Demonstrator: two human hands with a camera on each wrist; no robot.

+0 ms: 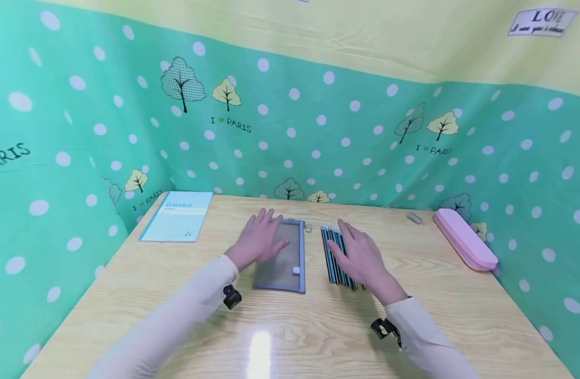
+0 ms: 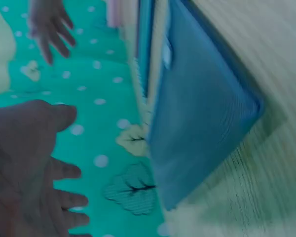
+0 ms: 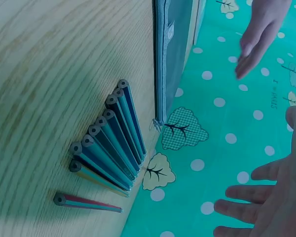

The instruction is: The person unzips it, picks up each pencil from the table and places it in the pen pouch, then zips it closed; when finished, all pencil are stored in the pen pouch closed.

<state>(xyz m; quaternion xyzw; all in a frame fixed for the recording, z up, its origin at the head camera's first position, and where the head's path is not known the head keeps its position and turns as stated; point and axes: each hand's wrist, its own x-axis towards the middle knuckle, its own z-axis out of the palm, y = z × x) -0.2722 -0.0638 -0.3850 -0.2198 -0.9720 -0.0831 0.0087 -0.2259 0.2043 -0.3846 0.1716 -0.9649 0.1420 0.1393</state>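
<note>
A blue-grey zippered mesh pouch (image 1: 290,263) lies flat in the middle of the table. My left hand (image 1: 257,239) is over its left part, and the left wrist view shows that hand raised apart from the pouch (image 2: 202,98), fingers spread, holding nothing. To the right of the pouch, several pencils (image 1: 331,263) lie side by side in a row. Over their right side hovers my right hand (image 1: 363,258), its fingers extended and empty; it hides some of them. In the right wrist view one reddish pencil (image 3: 89,202) lies a little apart from the others.
A light-blue notebook (image 1: 176,218) lies at the back left. Toward the back right are a small grey eraser-like block (image 1: 414,218) and a pink pencil case (image 1: 465,239). A green dotted cloth (image 1: 290,152) hangs behind the wooden table (image 1: 309,337) and along its sides.
</note>
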